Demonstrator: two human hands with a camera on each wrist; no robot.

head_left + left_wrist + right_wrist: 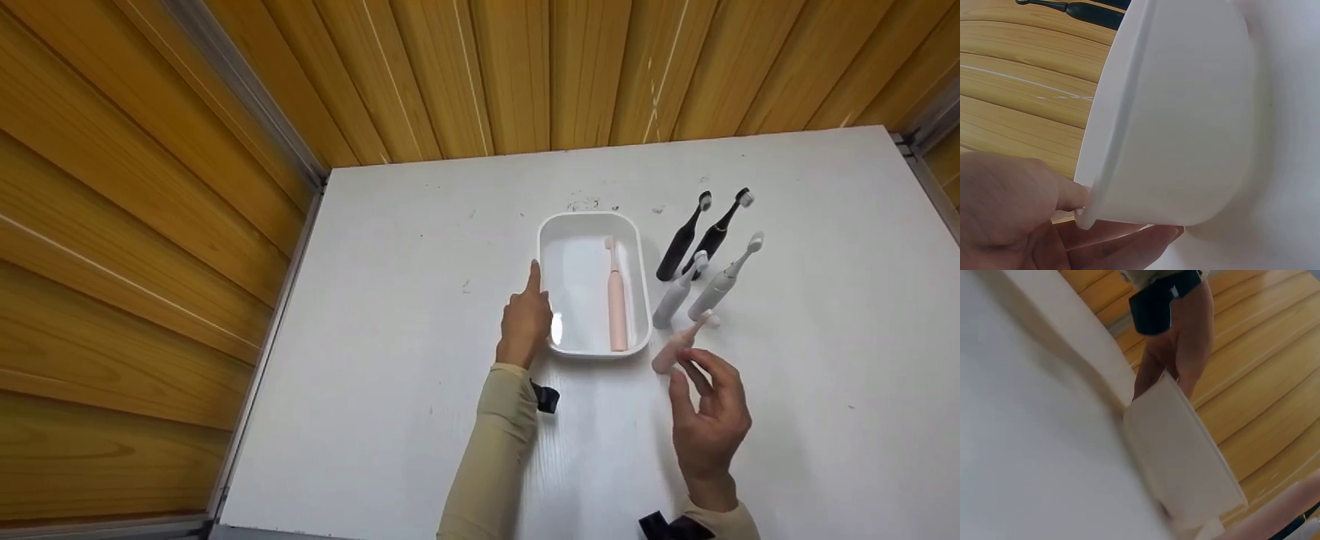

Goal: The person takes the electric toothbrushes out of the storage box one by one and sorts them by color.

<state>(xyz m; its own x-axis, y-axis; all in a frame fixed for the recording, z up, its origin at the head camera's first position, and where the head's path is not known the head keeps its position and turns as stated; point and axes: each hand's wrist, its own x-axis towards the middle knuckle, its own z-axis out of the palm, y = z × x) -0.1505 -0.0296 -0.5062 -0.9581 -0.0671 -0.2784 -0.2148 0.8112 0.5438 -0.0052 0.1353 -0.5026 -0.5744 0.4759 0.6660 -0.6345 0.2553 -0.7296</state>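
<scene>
A white rectangular storage bin [592, 355] with rounded corners stands on the table, and a pink electric toothbrush [616, 311] lies inside along its right wall. My left hand [526, 319] holds the bin's left rim, index finger stretched along it. In the left wrist view, the thumb of that hand [1010, 208] is at the rim and the other fingers are against the outer wall. Right of the bin, a second pink electric toothbrush [670, 355] stands upright. My right hand [711, 420] has its fingertips right at its handle, with thumb and index finger apart.
Behind the standing pink toothbrush, two black electric toothbrushes [679, 247] and two pale ones, grey-white [716, 291] and lilac-white [672, 301], stand close together. The white table [390, 337] meets wood-panelled walls [510, 75] at the back and left.
</scene>
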